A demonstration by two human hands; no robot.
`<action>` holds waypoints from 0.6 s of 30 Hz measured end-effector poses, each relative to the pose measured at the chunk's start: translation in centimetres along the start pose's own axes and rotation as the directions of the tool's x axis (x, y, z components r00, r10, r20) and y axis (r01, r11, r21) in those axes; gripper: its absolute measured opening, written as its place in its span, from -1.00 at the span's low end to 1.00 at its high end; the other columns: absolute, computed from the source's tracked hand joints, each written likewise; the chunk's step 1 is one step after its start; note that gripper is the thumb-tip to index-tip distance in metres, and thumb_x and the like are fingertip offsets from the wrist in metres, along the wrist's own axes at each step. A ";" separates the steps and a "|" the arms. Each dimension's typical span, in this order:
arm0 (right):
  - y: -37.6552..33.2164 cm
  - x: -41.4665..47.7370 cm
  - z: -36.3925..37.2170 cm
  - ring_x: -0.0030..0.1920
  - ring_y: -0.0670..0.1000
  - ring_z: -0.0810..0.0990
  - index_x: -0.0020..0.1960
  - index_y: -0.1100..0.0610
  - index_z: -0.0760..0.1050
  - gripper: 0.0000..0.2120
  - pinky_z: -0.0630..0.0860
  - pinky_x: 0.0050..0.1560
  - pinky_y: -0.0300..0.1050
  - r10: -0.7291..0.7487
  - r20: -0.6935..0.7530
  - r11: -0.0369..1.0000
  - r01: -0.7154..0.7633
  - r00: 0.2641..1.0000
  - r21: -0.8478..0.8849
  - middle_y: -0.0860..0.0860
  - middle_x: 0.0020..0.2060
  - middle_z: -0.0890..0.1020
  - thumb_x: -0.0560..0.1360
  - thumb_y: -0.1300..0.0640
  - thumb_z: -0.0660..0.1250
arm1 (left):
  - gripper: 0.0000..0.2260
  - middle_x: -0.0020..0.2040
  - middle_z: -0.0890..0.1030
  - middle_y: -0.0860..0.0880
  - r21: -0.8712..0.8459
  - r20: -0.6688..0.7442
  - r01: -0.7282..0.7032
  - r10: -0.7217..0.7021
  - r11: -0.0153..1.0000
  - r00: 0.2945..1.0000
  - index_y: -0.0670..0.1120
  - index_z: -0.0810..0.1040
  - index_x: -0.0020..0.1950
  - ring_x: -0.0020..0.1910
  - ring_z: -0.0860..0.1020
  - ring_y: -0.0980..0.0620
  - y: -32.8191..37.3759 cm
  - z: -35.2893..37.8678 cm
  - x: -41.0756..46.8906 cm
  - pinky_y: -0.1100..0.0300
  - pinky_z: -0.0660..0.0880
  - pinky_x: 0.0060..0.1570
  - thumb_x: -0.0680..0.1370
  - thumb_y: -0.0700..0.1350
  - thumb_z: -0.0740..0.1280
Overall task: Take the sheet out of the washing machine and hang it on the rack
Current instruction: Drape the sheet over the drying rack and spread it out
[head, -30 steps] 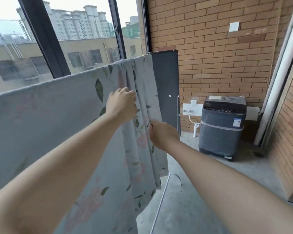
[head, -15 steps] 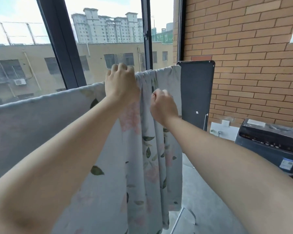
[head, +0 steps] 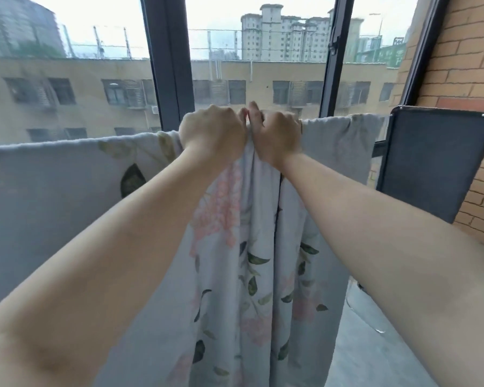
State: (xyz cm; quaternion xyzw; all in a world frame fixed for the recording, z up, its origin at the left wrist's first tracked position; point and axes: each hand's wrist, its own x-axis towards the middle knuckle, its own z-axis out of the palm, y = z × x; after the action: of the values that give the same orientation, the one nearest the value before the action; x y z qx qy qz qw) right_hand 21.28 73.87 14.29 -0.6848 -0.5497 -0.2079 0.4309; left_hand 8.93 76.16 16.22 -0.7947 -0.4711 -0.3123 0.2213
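Note:
A pale grey sheet (head: 53,196) printed with pink flowers and green leaves hangs over the top bar of the rack, spread flat to the left and bunched in vertical folds in the middle. My left hand (head: 213,134) and my right hand (head: 277,135) sit side by side at the sheet's top edge, both fisted on the bunched cloth over the bar. The bar itself is hidden under the cloth. The rack's dark end panel (head: 433,160) stands at the right. The washing machine is out of view.
Behind the rack is a large window with dark frames (head: 168,62), looking onto buildings. A brick wall (head: 467,60) closes the right side. Grey concrete floor (head: 375,356) shows at the lower right, beside the hanging cloth.
Both hands rose from the hanging folds to the sheet's top edge and came together. The view tilted up and left, so the washing machine dropped out of frame.

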 end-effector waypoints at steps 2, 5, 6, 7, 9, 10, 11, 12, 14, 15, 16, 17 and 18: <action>0.5 0.4 0.4 0.07 0.23 0.60 -0.06 0.09 0.69 -0.42 0.32 0.29 0.04 -0.044 0.019 0.997 0.045 0.999 -0.063 0.20 -0.08 0.71 0.69 -0.14 -0.05 | -0.42 -0.04 0.66 -0.18 0.048 -0.034 0.020 -0.019 0.999 0.999 -0.12 0.65 0.03 -0.03 0.62 -0.22 -0.3 0.1 -0.2 0.05 0.31 -0.19 0.69 0.18 -0.08; 1.2 0.8 0.8 0.06 0.21 0.60 -0.10 0.10 0.68 -0.42 0.32 0.27 0.07 -0.134 -0.006 0.988 0.133 0.991 -0.084 0.18 -0.09 0.71 0.69 -0.10 -0.06 | -0.40 -0.11 0.65 -0.19 0.155 -0.092 0.005 0.009 0.988 0.996 -0.11 0.64 -0.04 -0.13 0.62 -0.23 -1.6 0.0 -1.0 0.06 0.31 -0.22 0.69 0.18 -0.10; 1.4 0.8 1.0 0.04 0.20 0.60 -0.13 0.10 0.67 -0.43 0.32 0.25 0.07 -0.161 -0.020 0.983 0.159 0.987 -0.090 0.16 -0.10 0.72 0.69 -0.09 -0.06 | -0.41 -0.13 0.65 -0.20 0.188 -0.094 0.007 0.010 0.982 0.996 -0.11 0.63 -0.06 -0.17 0.60 -0.22 -2.3 -0.2 -1.4 0.06 0.31 -0.22 0.70 0.17 -0.10; 1.5 0.8 1.1 0.03 0.20 0.60 -0.15 0.10 0.66 -0.43 0.32 0.24 0.07 -0.182 -0.025 0.979 0.179 0.983 -0.094 0.13 -0.12 0.72 0.69 -0.08 -0.05 | -0.41 -0.15 0.64 -0.21 0.209 -0.093 0.020 0.000 0.978 0.996 -0.10 0.62 -0.08 -0.23 0.56 -0.21 -3.2 -0.5 -2.0 0.06 0.31 -0.22 0.70 0.17 -0.10; 1.6 0.7 1.0 0.03 0.19 0.60 -0.16 0.11 0.65 -0.43 0.30 0.22 0.07 -0.201 -0.016 0.976 0.199 0.980 -0.090 0.10 -0.12 0.72 0.68 -0.08 -0.05 | -0.41 -0.18 0.63 -0.21 0.225 -0.086 0.061 -0.043 0.972 0.995 -0.10 0.63 -0.11 -0.29 0.45 -0.16 -5.3 -1.4 -3.0 0.05 0.33 -0.22 0.69 0.18 -0.10; 1.6 0.6 0.9 0.03 0.20 0.59 -0.16 0.11 0.66 -0.43 0.29 0.22 0.07 -0.208 -0.012 0.974 0.207 0.978 -0.088 0.10 -0.13 0.72 0.68 -0.08 -0.05 | -0.40 -0.20 0.63 -0.21 0.234 -0.080 0.084 -0.067 0.968 0.995 -0.10 0.63 -0.12 -0.31 0.43 -0.14 -6.4 -1.8 -3.6 0.05 0.33 -0.22 0.69 0.18 -0.10; 1.4 0.5 0.8 0.02 0.20 0.60 -0.16 0.11 0.66 -0.43 0.30 0.21 0.08 -0.219 -0.007 0.973 0.218 0.976 -0.082 0.11 -0.14 0.72 0.68 -0.08 -0.05 | -0.40 -0.22 0.62 -0.21 0.254 -0.079 0.107 -0.090 0.961 0.993 -0.11 0.63 -0.13 -0.32 0.42 -0.13 -7.6 -2.5 -4.4 0.06 0.34 -0.22 0.69 0.17 -0.09; 1.5 0.5 0.9 0.01 0.21 0.59 -0.15 0.12 0.65 -0.43 0.30 0.21 0.09 -0.224 -0.002 0.971 0.223 0.975 -0.089 0.12 -0.14 0.72 0.68 -0.08 -0.05 | -0.40 -0.22 0.62 -0.21 0.260 -0.075 0.119 -0.103 0.958 0.992 -0.11 0.63 -0.13 -0.33 0.42 -0.13 -8.7 -2.8 -4.9 0.06 0.33 -0.23 0.69 0.17 -0.09; 1.6 0.4 0.7 0.01 0.21 0.58 -0.15 0.13 0.64 -0.44 0.29 0.20 0.09 -0.228 0.005 0.969 0.227 0.974 -0.097 0.13 -0.13 0.72 0.68 -0.07 -0.05 | -0.43 -0.20 0.63 -0.24 0.274 -0.086 0.163 -0.145 0.948 0.986 -0.14 0.64 -0.10 -0.32 0.44 -0.15 -10.7 -3.8 -6.1 0.05 0.33 -0.21 0.70 0.13 -0.05; 1.6 0.2 0.6 0.02 0.21 0.58 -0.15 0.14 0.64 -0.44 0.28 0.20 0.09 -0.231 0.011 0.968 0.231 0.973 -0.095 0.14 -0.13 0.71 0.68 -0.06 -0.05 | -0.45 -0.18 0.64 -0.26 0.271 -0.095 0.191 -0.171 0.943 0.981 -0.16 0.64 -0.09 -0.29 0.48 -0.19 -11.5 -4.4 -6.8 0.03 0.34 -0.19 0.70 0.11 -0.03; 1.8 0.2 0.6 0.02 0.22 0.57 -0.15 0.16 0.64 -0.44 0.28 0.20 0.09 -0.231 0.019 0.968 0.232 0.973 -0.094 0.15 -0.12 0.71 0.68 -0.05 -0.05 | -0.46 -0.17 0.65 -0.29 0.265 -0.104 0.210 -0.189 0.941 0.976 -0.19 0.65 -0.08 -0.26 0.54 -0.24 -12.3 -4.8 -7.3 0.00 0.37 -0.17 0.70 0.09 -0.01; 2.0 0.2 0.6 0.03 0.22 0.57 -0.15 0.16 0.64 -0.44 0.28 0.20 0.10 -0.228 0.028 0.968 0.230 0.973 -0.100 0.15 -0.11 0.71 0.68 -0.05 -0.05 | -0.47 -0.16 0.65 -0.31 0.265 -0.107 0.224 -0.202 0.938 0.974 -0.21 0.64 -0.08 -0.21 0.58 -0.28 -13.2 -5.2 -7.7 -0.02 0.40 -0.14 0.71 0.08 0.00; 2.1 0.3 0.5 0.05 0.23 0.56 -0.13 0.17 0.64 -0.44 0.28 0.21 0.10 -0.227 0.036 0.968 0.229 0.973 -0.105 0.16 -0.09 0.71 0.68 -0.05 -0.06 | -0.47 -0.14 0.65 -0.33 0.270 -0.109 0.242 -0.220 0.932 0.969 -0.23 0.64 -0.07 -0.17 0.60 -0.32 -13.9 -5.7 -8.3 -0.04 0.42 -0.12 0.71 0.07 0.01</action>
State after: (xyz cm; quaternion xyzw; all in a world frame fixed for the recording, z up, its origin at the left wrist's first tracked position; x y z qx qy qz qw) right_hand 23.21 74.37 13.46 -0.6417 -0.6179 -0.2773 0.3599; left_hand -8.06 73.84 15.22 -0.6817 -0.5919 -0.2964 0.3115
